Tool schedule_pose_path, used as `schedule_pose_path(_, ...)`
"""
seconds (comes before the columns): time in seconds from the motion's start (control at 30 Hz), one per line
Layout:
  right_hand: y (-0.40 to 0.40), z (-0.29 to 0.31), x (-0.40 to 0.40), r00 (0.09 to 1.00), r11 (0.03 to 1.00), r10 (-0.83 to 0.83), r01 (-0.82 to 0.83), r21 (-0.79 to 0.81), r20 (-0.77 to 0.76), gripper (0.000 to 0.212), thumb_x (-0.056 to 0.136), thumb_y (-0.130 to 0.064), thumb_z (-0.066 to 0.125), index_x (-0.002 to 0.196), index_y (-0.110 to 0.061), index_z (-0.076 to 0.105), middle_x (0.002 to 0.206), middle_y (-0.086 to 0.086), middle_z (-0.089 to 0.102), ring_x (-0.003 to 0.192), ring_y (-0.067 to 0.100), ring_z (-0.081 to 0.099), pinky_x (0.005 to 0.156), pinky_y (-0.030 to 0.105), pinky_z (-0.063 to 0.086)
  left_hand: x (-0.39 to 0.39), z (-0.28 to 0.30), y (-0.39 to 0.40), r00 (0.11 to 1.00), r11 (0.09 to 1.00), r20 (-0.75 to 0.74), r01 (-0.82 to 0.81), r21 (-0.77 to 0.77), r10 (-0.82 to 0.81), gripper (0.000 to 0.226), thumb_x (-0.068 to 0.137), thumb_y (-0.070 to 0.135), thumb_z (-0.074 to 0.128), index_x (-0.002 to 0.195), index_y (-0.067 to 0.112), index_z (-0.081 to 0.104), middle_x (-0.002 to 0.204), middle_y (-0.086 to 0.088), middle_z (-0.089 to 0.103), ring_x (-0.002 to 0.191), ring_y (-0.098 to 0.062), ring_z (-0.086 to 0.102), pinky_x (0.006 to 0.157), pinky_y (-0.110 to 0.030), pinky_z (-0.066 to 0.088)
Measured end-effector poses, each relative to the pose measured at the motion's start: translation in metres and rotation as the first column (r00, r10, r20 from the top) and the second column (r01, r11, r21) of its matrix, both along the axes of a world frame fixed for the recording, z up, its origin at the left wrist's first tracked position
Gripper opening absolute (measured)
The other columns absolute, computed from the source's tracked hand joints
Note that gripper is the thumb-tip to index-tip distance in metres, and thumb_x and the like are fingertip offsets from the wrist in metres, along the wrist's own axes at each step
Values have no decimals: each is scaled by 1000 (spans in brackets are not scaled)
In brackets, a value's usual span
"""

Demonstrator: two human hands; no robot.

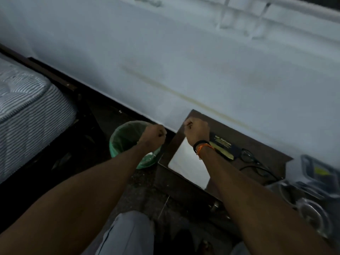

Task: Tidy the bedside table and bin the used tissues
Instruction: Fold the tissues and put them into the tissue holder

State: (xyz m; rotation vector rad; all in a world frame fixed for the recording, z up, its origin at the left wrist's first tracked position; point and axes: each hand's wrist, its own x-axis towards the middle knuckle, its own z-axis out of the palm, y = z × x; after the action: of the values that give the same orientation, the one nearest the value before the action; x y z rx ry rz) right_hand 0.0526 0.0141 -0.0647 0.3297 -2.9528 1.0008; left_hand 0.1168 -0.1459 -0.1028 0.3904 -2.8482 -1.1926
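Head view: your left hand (153,134) and right hand (196,130) are clenched fists, above the round green-lined bin (127,142) and the dark wooden counter's (257,144) far-left corner.

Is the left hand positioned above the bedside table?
No, the left hand is a closed fist over the green-lined bin on the floor, while the right hand is over the bedside table.

Head view, looking steeply down, near bedside table (257,144), tilted
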Motion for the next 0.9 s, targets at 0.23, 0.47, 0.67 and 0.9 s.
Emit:
schedule_pose_path(0.23,78,2,23,985,986,-168,168,-5,27,15,85,-1,57,86,-5,72,88,13,72,83,31,65,76,41,56,-4,2,52,998,998,16,62,2,-62,14,80,6,62,93,6,67,95,-15,71,91,-32,66,75,-27,44)
schedule_pose_path(0.47,103,-18,57,909,918,-396,388,80,132,17,82,-9,57,94,-9,69,96,14,70,92,37,64,77,37,52,3,-15,72,985,999,171,32,-11,-30,39,70,28,84,94,7,61,101,-12,65,97,-28,60,76,-27,39)
schedule_pose_path(0.67,98,-45,62,799,868,-497,470,163,339,80,73,-51,79,132,-4,51,133,17,55,120,35,55,93,41,49,-5,-19,80,970,999,243,-17,-47,28,43,62,26,89,90,10,61,101,-11,66,95,-27,61,71,-28,41)
schedule_pose_path(0.9,79,-46,52,617,721,-586,693,-10,525,82,65,-37,89,129,-2,52,127,18,62,114,39,61,92,45,53,-12,-20,82,964,997,259,-45,-55,58,46,58,25,91,92,7,65,100,-10,67,93,-26,64,71,-28,45)
